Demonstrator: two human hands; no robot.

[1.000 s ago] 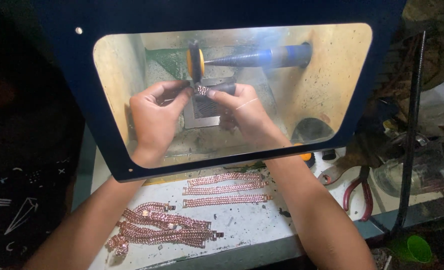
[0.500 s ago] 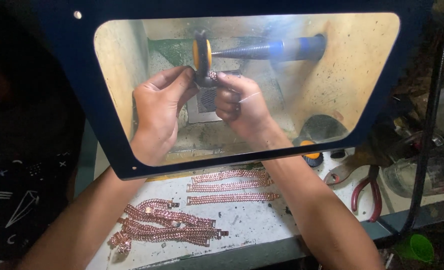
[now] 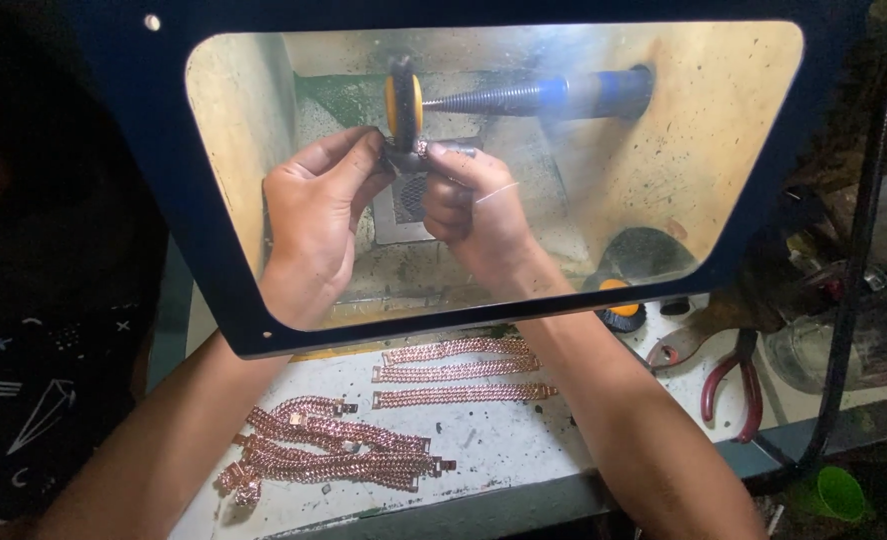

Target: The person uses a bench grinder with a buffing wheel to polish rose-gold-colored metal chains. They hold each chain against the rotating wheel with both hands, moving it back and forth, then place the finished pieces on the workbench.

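Behind the clear shield (image 3: 724, 150), both hands are up at the wheel (image 3: 404, 100) — an orange-centred disc on a tapered spindle (image 3: 504, 97) that runs left to right. The left hand (image 3: 314, 225) and right hand (image 3: 469, 205) each pinch one end of a small chain piece (image 3: 409, 155), held just under the wheel with its length lying left-right between the fingertips. Whether it touches the wheel I cannot tell. On the bench below lie three straight chains (image 3: 459, 370) — and a tangled pile (image 3: 334, 450) to their left. Red pliers (image 3: 734, 385) rest at the right.
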